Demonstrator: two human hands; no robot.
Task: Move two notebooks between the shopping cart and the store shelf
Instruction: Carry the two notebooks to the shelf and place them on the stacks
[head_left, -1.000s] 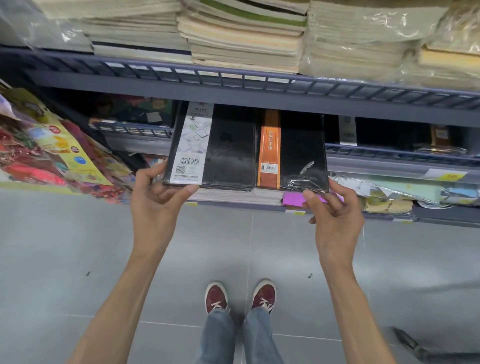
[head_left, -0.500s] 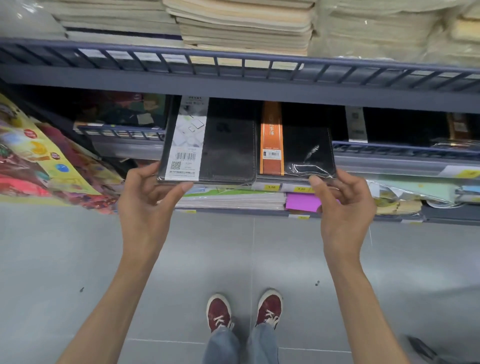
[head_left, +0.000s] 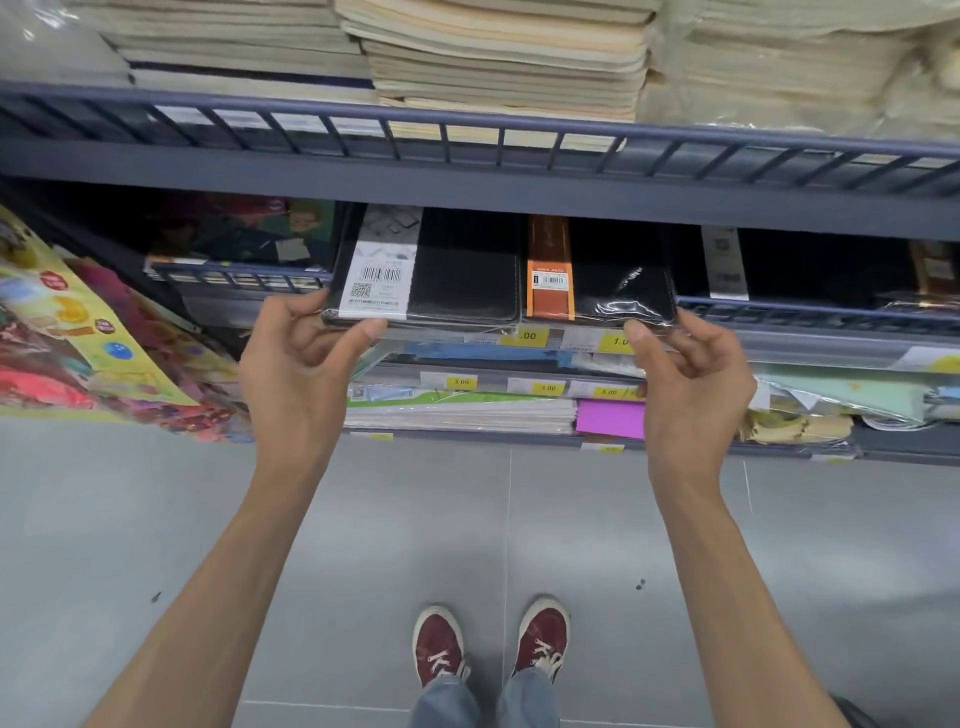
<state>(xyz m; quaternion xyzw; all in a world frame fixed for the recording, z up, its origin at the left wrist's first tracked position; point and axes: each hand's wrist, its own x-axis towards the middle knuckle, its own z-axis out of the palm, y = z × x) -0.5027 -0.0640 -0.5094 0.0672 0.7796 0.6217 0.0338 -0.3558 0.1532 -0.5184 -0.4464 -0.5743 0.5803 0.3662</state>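
Note:
Two black notebooks lie side by side, partly inside the middle level of the grey store shelf (head_left: 467, 187). The left notebook (head_left: 457, 270) has a white barcode band. My left hand (head_left: 306, 364) pinches its near left corner, thumb on top. The right notebook (head_left: 618, 275) is shrink-wrapped with an orange band. My right hand (head_left: 691, 379) pinches its near right corner. Their far ends are hidden under the upper shelf. No shopping cart is in view.
Stacks of pale notebooks (head_left: 498, 57) fill the upper shelf behind a rail. More black notebooks (head_left: 810, 265) lie to the right on the middle level. Lower levels hold paper pads and a purple pad (head_left: 610, 418). Colourful packets (head_left: 78, 343) hang left. Grey floor (head_left: 156, 519) lies below.
Both hands have pushed the two notebooks forward and up, deeper into the middle shelf level. The view has moved closer to the shelf.

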